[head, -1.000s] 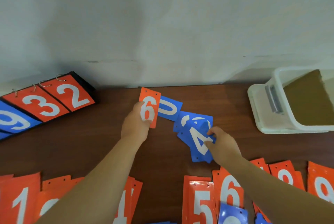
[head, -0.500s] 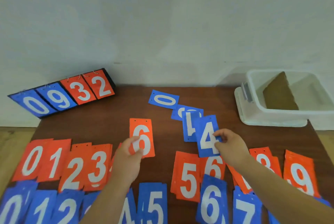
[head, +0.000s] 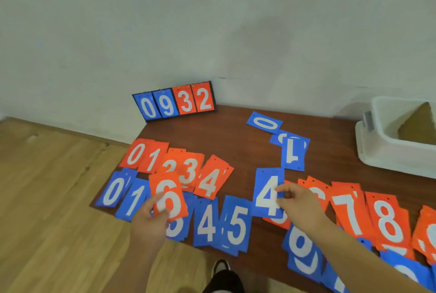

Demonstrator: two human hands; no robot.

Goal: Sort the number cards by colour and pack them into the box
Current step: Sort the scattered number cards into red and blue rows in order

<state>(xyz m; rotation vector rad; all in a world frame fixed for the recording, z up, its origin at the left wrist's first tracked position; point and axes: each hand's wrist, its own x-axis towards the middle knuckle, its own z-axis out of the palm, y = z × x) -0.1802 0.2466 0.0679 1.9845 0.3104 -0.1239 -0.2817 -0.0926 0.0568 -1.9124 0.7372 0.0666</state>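
Observation:
My left hand (head: 148, 219) pinches an orange 6 card (head: 168, 194) above the left card rows. My right hand (head: 298, 205) pinches a blue 4 card (head: 267, 192) over the middle of the table. Orange cards 0 to 4 (head: 174, 165) lie in a row at the left, with blue cards 0, 1, 4 and 5 (head: 221, 224) in front of them. Orange 7 and 8 cards (head: 368, 212) and more blue cards (head: 304, 252) lie at the right. The white box (head: 387, 155) stands at the far right.
A scoreboard stand (head: 175, 102) showing 0 9 3 2 stands at the table's back left corner by the wall. Loose blue cards, a 0 (head: 264, 122) and a 1 (head: 293, 153), lie mid-back. A brown cardboard piece (head: 420, 125) leans inside the box. Wooden floor (head: 47, 198) lies left.
Both hands drew back toward me with their cards. The orange 6 moved left over the left rows and the blue 4 came nearer. My view swung left and down.

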